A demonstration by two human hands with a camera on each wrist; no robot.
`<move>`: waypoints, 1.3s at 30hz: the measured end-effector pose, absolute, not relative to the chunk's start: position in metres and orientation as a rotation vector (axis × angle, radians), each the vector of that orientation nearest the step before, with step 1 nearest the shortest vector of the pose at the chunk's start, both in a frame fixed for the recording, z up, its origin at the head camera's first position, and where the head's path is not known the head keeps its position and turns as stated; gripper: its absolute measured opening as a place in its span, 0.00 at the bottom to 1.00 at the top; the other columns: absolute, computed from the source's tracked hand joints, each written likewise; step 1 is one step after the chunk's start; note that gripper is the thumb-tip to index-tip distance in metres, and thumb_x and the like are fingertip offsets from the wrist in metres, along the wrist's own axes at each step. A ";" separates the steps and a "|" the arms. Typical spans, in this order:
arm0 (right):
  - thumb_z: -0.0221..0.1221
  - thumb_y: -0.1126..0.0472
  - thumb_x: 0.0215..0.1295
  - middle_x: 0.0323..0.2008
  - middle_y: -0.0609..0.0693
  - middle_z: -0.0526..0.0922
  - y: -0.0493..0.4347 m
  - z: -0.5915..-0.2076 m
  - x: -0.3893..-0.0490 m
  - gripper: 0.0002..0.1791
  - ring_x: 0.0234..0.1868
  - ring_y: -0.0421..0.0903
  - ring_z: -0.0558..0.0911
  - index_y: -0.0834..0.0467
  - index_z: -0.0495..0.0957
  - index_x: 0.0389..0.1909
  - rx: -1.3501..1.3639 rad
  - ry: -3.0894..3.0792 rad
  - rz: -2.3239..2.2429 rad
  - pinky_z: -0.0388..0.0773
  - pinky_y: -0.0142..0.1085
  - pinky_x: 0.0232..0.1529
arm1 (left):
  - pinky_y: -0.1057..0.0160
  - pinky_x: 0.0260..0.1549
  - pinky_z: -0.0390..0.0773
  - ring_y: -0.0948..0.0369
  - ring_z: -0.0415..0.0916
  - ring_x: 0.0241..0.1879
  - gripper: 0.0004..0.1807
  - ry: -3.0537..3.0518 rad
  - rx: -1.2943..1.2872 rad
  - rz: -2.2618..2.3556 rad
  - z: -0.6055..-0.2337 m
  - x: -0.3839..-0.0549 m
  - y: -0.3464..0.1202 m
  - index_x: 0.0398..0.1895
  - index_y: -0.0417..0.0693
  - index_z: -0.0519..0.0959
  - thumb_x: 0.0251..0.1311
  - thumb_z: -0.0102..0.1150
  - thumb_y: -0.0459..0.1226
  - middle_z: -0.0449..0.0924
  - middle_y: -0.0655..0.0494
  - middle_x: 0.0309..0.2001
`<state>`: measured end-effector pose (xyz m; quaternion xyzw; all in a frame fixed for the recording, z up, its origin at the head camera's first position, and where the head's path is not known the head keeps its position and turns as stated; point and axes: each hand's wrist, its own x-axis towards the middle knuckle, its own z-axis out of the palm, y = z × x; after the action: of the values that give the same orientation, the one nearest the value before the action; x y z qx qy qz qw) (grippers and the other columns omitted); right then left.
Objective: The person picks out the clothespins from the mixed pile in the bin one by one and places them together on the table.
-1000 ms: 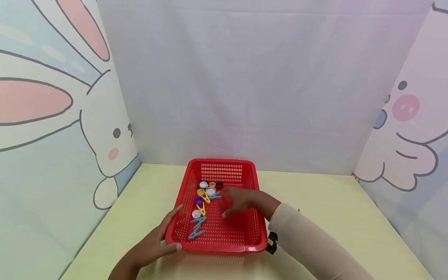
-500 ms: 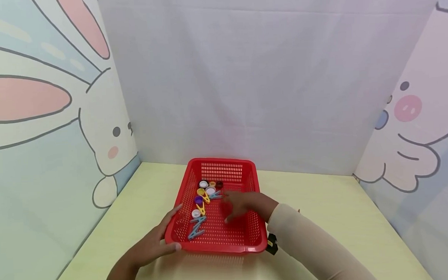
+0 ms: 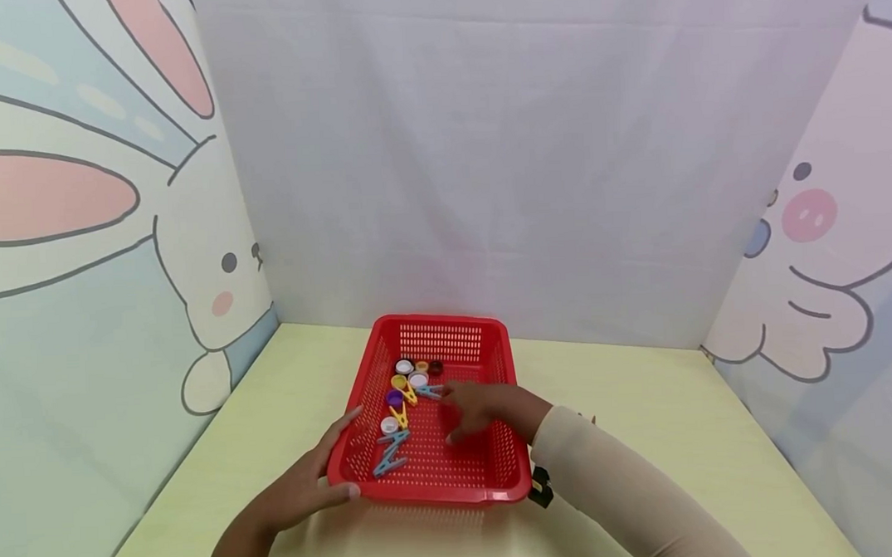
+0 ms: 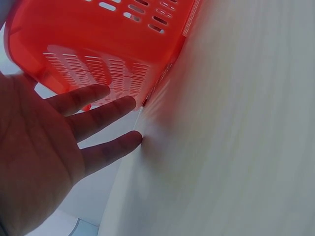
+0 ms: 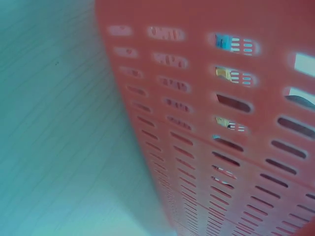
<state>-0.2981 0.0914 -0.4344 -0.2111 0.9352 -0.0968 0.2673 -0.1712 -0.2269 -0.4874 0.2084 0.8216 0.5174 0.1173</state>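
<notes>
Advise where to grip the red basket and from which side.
Probably by the left and right rims of the red basket, one hand from each outer side: it sits upright, rim running around the wall tops. Clothespins inside lie mostly left, perhaps unbalancing it.

A pale yellow table (image 3: 661,402) with faint grain is spreading out beneath everything. On it, a red perforated plastic basket (image 3: 425,494) is standing upright and casting a shadow, patterned with light, on the surface in front. Just beside the basket's near right corner, a small black object (image 3: 543,494) with a yellow patch is lying, its exact kind staying unclear.
</notes>
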 end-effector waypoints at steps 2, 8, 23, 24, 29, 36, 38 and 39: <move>0.84 0.50 0.52 0.78 0.46 0.70 0.091 -0.434 -0.298 0.48 0.78 0.56 0.72 0.43 0.76 0.76 -0.574 2.526 -0.264 0.88 0.59 0.62 | 0.56 0.50 0.93 0.39 0.69 0.73 0.64 2.405 0.629 1.514 -0.488 -0.171 -0.227 0.91 0.64 0.41 0.60 0.75 0.53 0.61 0.35 0.81; 0.83 0.49 0.53 0.83 0.44 0.66 0.092 -0.435 -0.297 0.48 0.83 0.58 0.66 0.38 0.75 0.77 -0.598 2.517 -0.225 0.83 0.63 0.68 | 0.57 0.50 0.93 0.39 0.70 0.72 0.63 2.388 0.665 1.528 -0.488 -0.171 -0.228 0.91 0.61 0.40 0.62 0.74 0.52 0.61 0.33 0.80; 0.80 0.51 0.61 0.67 0.50 0.81 0.093 -0.433 -0.295 0.39 0.68 0.52 0.82 0.51 0.77 0.72 -0.660 2.623 -0.442 0.87 0.56 0.65 | 0.56 0.52 0.92 0.38 0.70 0.73 0.62 2.385 0.671 1.525 -0.488 -0.171 -0.228 0.91 0.65 0.40 0.62 0.72 0.52 0.61 0.33 0.81; 0.79 0.52 0.62 0.64 0.49 0.83 0.093 -0.433 -0.295 0.36 0.64 0.51 0.84 0.51 0.79 0.69 -0.680 2.644 -0.474 0.88 0.53 0.63 | 0.56 0.52 0.92 0.38 0.70 0.73 0.62 2.384 0.672 1.525 -0.488 -0.171 -0.228 0.91 0.64 0.40 0.62 0.72 0.52 0.61 0.33 0.81; 0.78 0.61 0.63 0.52 0.50 0.87 0.095 -0.433 -0.297 0.19 0.48 0.45 0.84 0.55 0.90 0.55 -0.758 2.724 -0.669 0.91 0.42 0.51 | 0.57 0.52 0.92 0.40 0.71 0.72 0.63 2.384 0.633 1.525 -0.489 -0.172 -0.227 0.91 0.64 0.41 0.61 0.74 0.53 0.62 0.35 0.81; 0.76 0.68 0.64 0.38 0.46 0.91 0.099 -0.429 -0.296 0.05 0.38 0.41 0.84 0.54 0.93 0.37 -0.841 2.755 -0.814 0.90 0.34 0.41 | 0.56 0.52 0.92 0.39 0.71 0.73 0.62 2.397 0.627 1.516 -0.490 -0.173 -0.227 0.90 0.64 0.41 0.62 0.73 0.53 0.62 0.35 0.81; 0.75 0.68 0.65 0.35 0.45 0.91 0.099 -0.429 -0.296 0.06 0.37 0.41 0.84 0.54 0.92 0.34 -0.848 2.749 -0.839 0.89 0.34 0.40 | 0.56 0.52 0.92 0.39 0.72 0.72 0.62 2.397 0.638 1.516 -0.489 -0.172 -0.227 0.91 0.63 0.41 0.62 0.73 0.53 0.62 0.34 0.80; 0.75 0.68 0.66 0.34 0.45 0.90 0.100 -0.429 -0.295 0.06 0.36 0.41 0.83 0.53 0.91 0.33 -0.852 2.744 -0.851 0.89 0.33 0.39 | 0.57 0.52 0.92 0.40 0.72 0.72 0.62 2.394 0.632 1.520 -0.489 -0.172 -0.227 0.90 0.64 0.41 0.62 0.73 0.53 0.63 0.35 0.80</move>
<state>-0.2953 0.0999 -0.4290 -0.2835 0.9133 -0.2833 0.0726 -0.1720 -0.2274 -0.4892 0.2160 0.8182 0.5196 0.1179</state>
